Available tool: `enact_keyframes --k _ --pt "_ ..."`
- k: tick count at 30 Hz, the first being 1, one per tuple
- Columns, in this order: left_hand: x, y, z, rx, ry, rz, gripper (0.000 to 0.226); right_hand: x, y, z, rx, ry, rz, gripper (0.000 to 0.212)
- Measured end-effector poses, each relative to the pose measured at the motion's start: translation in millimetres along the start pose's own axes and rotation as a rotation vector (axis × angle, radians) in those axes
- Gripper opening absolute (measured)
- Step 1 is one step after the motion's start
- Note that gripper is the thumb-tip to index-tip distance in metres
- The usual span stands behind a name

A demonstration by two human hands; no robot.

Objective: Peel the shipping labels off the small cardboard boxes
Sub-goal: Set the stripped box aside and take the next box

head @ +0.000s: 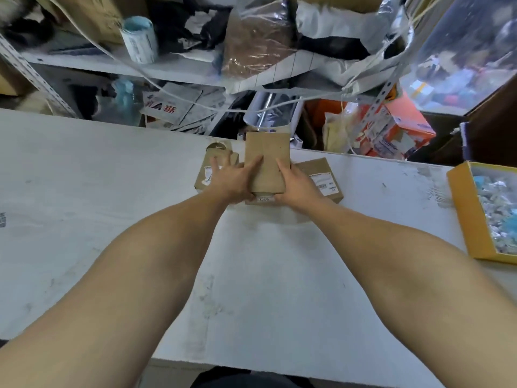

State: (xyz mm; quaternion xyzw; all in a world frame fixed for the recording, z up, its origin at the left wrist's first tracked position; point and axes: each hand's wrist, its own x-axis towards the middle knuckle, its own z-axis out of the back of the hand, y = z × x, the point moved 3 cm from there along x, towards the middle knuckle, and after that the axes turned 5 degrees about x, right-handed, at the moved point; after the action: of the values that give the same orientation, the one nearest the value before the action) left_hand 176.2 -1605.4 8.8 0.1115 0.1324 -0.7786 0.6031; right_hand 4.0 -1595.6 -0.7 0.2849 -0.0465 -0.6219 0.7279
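Both hands are out at the far edge of the white table, and the person has the middle cardboard box caught between them: the left hand lies along its left side with fingers fairly straight and spread, while the right hand curls round its right edge. The box is tilted up, plain brown face showing, with a scrap of white label peeking out at its near bottom edge. Best move here, by the look of it, is to turn the box until that label faces up, steady it with one hand and lift a corner slowly so the paper comes off whole. The left box and right box sit just beside it, both matte kraft card with white printed labels on top. Off to the right, a yellow tray holds crumpled scraps.
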Motion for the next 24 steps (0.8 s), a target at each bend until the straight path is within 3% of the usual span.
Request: enact_keyframes --k 3,10,14,21,24 --pt "4.0 6.2 -14.1 0.03 0.067 -0.043 0.11 0.1 -0.7 -15.7 -0.012 0.037 -0.039 0.087" --pt "-3.1 10.1 -19.2 0.022 0.033 -0.083 0.108 -0.5 7.2 -20.7 -0.035 0.051 -0.095 0.089" --pt "-7.0 32.6 -19.9 0.07 -0.066 0.061 0.097 -1.3 8.3 -17.8 -0.099 0.059 -0.126 0.076" --pt "-4.3 47.3 -27.5 -0.028 0.028 0.295 0.061 -1.3 2.4 -20.5 -0.099 0.045 -0.13 0.073" --pt "-5.6 41.1 -27.4 -0.017 0.008 0.348 0.059 -1.7 -2.4 -22.1 -0.092 0.047 -0.1 0.078"
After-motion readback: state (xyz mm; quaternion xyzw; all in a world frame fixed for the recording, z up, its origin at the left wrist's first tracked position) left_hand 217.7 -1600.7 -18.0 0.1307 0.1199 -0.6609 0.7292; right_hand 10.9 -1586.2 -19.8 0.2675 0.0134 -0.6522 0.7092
